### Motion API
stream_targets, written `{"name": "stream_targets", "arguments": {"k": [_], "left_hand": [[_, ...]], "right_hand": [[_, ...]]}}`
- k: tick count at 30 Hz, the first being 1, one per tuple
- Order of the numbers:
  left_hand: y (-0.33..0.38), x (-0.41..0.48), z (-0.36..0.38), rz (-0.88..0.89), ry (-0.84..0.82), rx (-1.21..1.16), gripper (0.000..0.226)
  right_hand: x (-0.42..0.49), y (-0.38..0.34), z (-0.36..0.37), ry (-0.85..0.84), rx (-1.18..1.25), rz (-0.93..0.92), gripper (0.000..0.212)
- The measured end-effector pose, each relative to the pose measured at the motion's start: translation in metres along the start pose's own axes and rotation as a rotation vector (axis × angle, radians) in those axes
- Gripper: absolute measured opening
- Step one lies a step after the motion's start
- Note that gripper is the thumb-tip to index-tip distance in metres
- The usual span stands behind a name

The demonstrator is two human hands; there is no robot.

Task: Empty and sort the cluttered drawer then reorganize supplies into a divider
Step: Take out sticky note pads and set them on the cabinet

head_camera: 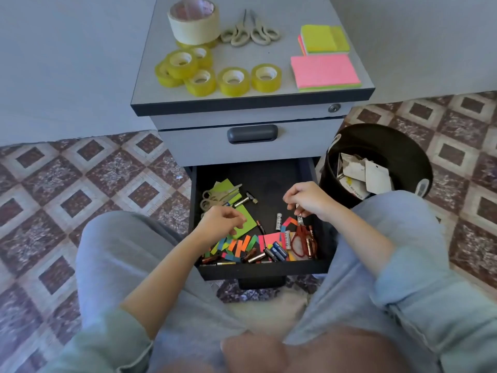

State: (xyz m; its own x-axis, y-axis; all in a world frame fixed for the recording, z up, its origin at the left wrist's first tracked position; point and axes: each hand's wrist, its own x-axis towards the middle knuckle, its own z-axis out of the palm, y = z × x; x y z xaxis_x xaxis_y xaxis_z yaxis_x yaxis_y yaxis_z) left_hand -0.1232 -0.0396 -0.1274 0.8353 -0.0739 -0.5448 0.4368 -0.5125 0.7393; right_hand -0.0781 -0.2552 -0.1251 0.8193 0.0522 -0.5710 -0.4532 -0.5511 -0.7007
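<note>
Over the drawer [258, 271], your right hand [306, 200] seems to pinch the red scissors [300, 242] by the blades; your left hand [220, 222] curls above the green notes [249, 221], grip unclear

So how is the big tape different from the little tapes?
The big tape is cream; the little tapes are yellow. The big tape is much wider and taller than any little tape. The big tape seems to sit on a yellow roll, while two little tapes sit straight on the cabinet top. All are round rolls lying hole up.
</note>
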Motion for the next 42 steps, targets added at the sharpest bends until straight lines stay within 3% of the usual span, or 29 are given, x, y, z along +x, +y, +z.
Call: {"name": "stream_targets", "arguments": {"k": [10, 19, 23, 34, 37, 42], "left_hand": [[-0.026, 0.063, 0.093, 0.004, -0.240, 0.551, 0.033], [-0.040, 0.094, 0.115, 0.040, -0.288, 0.802, 0.042], [-0.035, 0.102, 0.118, 0.019, -0.254, 0.784, 0.030], [-0.039, 0.098, 0.085, -0.036, -0.163, 0.681, 0.013], [-0.036, 0.095, 0.063, -0.059, -0.102, 0.563, 0.006], [-0.029, 0.084, 0.019, -0.091, -0.012, 0.308, 0.021]], "right_hand": [[0.025, 0.024, -0.014, -0.083, -0.238, 0.105, 0.020], [0.040, 0.044, -0.021, -0.151, -0.099, 0.147, 0.016], [0.045, 0.038, -0.021, -0.133, 0.024, 0.120, 0.017], [0.046, 0.035, -0.018, -0.132, 0.000, 0.142, 0.018], [0.046, 0.034, -0.016, -0.131, -0.011, 0.135, 0.018], [0.047, 0.032, -0.006, -0.098, -0.099, 0.095, 0.019]]}}
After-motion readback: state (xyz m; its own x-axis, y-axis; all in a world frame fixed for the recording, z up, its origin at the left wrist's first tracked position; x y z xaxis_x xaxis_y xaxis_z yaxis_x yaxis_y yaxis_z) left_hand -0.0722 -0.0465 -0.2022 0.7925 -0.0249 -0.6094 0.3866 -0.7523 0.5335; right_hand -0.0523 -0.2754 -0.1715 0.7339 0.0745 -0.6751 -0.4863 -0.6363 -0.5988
